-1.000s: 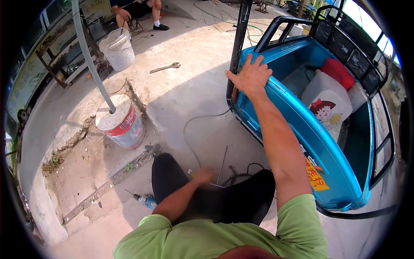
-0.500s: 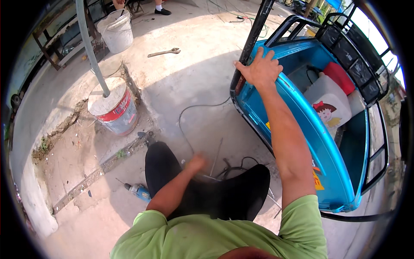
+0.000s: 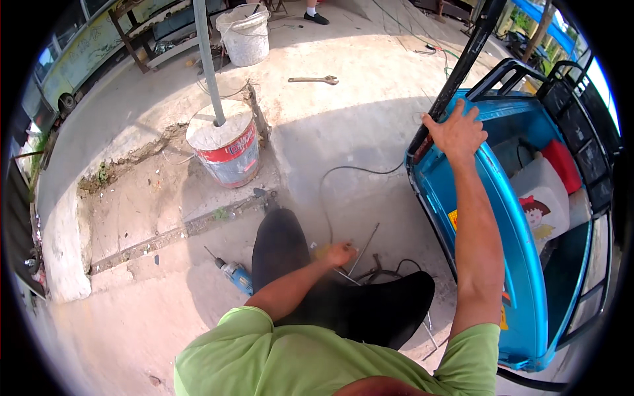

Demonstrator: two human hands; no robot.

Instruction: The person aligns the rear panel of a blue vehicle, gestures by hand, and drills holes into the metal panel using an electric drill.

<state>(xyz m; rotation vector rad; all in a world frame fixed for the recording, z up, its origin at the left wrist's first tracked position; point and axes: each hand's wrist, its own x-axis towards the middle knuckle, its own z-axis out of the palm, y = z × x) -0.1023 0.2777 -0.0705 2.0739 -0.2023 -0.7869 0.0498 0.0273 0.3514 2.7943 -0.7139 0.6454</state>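
My right hand (image 3: 458,135) rests with spread fingers on the front top edge of a blue metal cargo box (image 3: 512,224). Its thumb reaches toward a black upright post (image 3: 456,69) at the box corner. Low beside my bent knee, my left hand (image 3: 341,253) is closed; what its fingers hold, if anything, I cannot make out. Just by it, a thin metal rod (image 3: 365,247) slants over the concrete. A dark cable (image 3: 356,168) runs from the box toward that hand. More rods and dark cord lie partly hidden behind my leg.
A blue power drill (image 3: 236,275) lies left of my knee. A concrete-filled bucket (image 3: 228,155) holds a grey pole (image 3: 209,66). Farther off are an adjustable wrench (image 3: 314,80), a white bucket (image 3: 246,39) and another person's foot (image 3: 316,18). Inside the box sits a translucent plastic jug (image 3: 543,195).
The view has swung left, so everything sits farther right. My left hand, blurred before, now shows sharply near the rods. My right hand keeps its place on the box edge.
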